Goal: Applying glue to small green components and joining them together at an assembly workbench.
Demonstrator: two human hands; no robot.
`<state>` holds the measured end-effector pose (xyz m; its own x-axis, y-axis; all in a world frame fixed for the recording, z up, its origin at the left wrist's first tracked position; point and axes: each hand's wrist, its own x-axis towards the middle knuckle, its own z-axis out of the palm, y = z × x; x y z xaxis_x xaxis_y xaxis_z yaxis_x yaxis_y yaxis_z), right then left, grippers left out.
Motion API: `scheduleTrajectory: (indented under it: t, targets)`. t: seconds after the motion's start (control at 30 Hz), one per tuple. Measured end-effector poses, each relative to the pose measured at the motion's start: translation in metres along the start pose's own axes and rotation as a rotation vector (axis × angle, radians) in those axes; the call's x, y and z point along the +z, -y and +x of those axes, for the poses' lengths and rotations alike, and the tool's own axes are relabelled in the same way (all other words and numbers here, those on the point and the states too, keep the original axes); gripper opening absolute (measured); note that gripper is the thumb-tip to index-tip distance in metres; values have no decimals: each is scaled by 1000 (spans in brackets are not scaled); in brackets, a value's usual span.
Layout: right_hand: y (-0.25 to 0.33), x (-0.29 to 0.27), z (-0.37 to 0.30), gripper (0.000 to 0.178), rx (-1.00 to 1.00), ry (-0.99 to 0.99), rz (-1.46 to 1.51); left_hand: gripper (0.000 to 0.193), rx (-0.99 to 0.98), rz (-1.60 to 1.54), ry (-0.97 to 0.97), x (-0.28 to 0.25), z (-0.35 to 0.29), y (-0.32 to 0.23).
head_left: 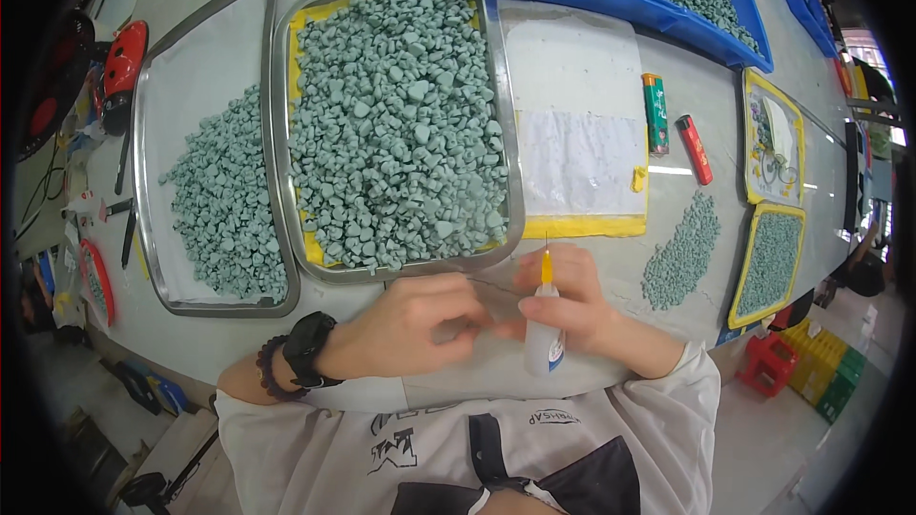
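"Two hands show. What is the right hand (572, 300) doing?"

"It's clamped on a bottle (544, 334), over the near edge of the surface (720, 114), with the yellow nozzle (547, 267) pointing away from the body."

"And the left hand (420, 319)?"

"Just beside it, fingers curled toward the right one. I can't tell whether its fingertips hold anything. A watch (307, 348) and a bracelet (270, 369) sit on that wrist."

"What lies nearest?"

"Right beyond the left hand, a full tray (516, 172) of green stones (401, 124); beyond the right, a white sheet (572, 162) edged in yellow."

"Farther out?"

"On the right, a loose heap (682, 253) of stones, then a red lighter (696, 150) and a green lighter (655, 114). On the left, a partly filled second tray (229, 310). At the far side, a blue bin (611, 2) of stones; far right, two small trays (740, 277) with yellow rims."
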<state>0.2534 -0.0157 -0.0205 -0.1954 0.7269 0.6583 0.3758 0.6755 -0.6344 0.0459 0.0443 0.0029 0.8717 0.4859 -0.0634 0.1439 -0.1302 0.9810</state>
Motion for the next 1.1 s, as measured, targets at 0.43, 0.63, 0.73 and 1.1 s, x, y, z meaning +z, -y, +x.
scheduleTrajectory:
  t: [0.43, 0.63, 0.73, 1.1]
  targets:
    - [-15, 1, 5, 54, 160, 71, -67, 12, 41, 70, 116, -11, 8, -3]
    - [-7, -24, -9, 43, 201, 91, -246, 17, 38, 60, 87, -14, 7, -1]
    - [-3, -48, -3, 53, 170, 292, -582, 18, 47, 55, 87, -14, 7, -1]
    - [-18, -58, 5, 40, 102, 319, -700, 20, 111, 124, 31, -17, 13, 0]
